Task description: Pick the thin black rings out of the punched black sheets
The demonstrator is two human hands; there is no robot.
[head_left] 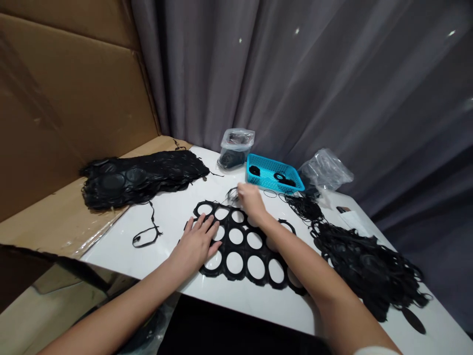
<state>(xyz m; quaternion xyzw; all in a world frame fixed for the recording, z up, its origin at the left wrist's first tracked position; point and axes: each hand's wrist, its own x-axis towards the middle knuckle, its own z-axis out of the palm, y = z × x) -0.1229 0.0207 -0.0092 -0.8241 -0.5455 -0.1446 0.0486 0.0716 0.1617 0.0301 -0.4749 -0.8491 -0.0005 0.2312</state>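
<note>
A black rubbery sheet (245, 251) with rows of large round holes lies flat on the white table. My left hand (194, 244) rests on its left part, fingers spread and pressing down. At the sheet's far edge, my right hand (251, 201) is closed in a pinch. Out of its fingers hangs a thin black strip (231, 195), looped and smeared by motion. The right forearm covers part of the sheet's right side. Just beyond the right hand, a few thin black rings (270, 194) lie near a blue basket (275, 161).
Stacked black sheets (148, 172) lie at the left beside cardboard (74, 108). A clear bag (232, 148) of black pieces stands behind, a crumpled plastic bag (327, 170) right of the basket. Black scrap (365, 261) heaps at right; a loose strip (146, 244) lies at left.
</note>
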